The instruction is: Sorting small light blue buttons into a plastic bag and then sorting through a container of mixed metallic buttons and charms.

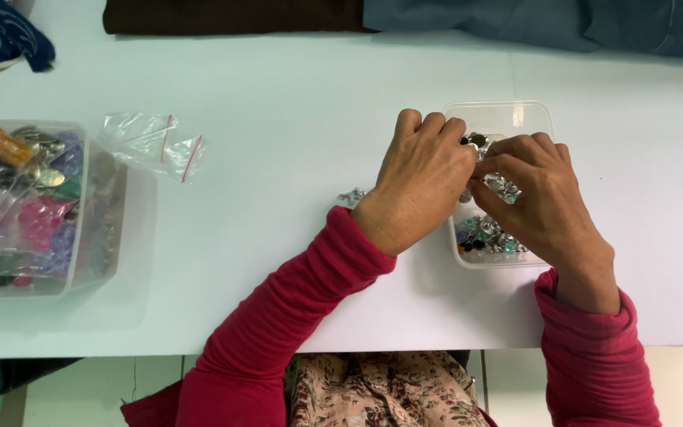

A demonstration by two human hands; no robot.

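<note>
I see left hand [420, 186] and right hand [543, 198] both pinched on small shiny pieces [502, 187] over clear tub [499, 111] of mixed beads; big tub [81, 261] holds bagged colours.

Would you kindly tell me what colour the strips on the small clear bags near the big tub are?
Red strips on the small clear plastic zip bags, seen in the head view.

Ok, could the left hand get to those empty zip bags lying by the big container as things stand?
Probably yes. The zip bags lie flat on bare table, with nothing between them and the left hand. That hand is busy, though, working with the right hand over the small tub.
</note>
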